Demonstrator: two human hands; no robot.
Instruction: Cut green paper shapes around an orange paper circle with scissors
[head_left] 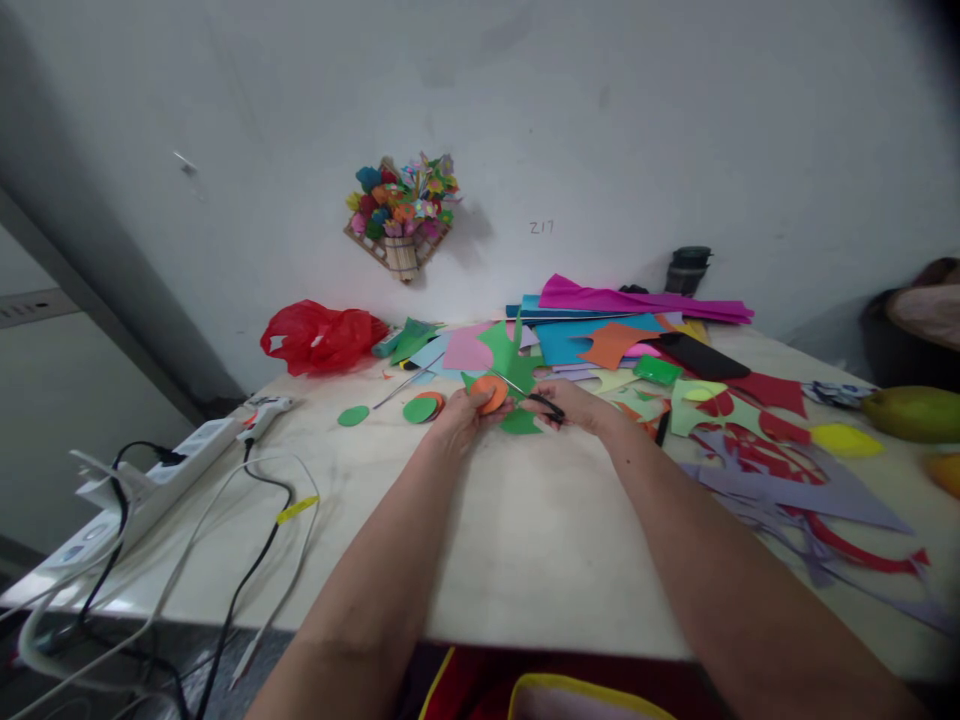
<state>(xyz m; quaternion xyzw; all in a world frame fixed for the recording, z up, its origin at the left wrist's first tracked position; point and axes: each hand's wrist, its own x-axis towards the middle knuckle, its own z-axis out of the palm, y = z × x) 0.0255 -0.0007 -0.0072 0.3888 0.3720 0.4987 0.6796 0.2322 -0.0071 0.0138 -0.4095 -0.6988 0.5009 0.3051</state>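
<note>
Near the middle of the table, my left hand (463,415) pinches an orange paper disc (490,393) together with a green paper sheet (511,353) that has curved cut edges. My right hand (565,402) is closed round the black handles of the scissors (546,406); their blades point left, by the green paper and the disc. Left of my left hand lies a green disc (419,410) partly over an orange one. Another green disc (352,415) lies flat farther left.
Paper scraps (780,450) cover the right side, with a black phone (703,355) behind them. A red plastic bag (322,337) sits at the back left. A power strip (176,465) and loose cables run along the left edge. A green fruit (916,413) lies far right.
</note>
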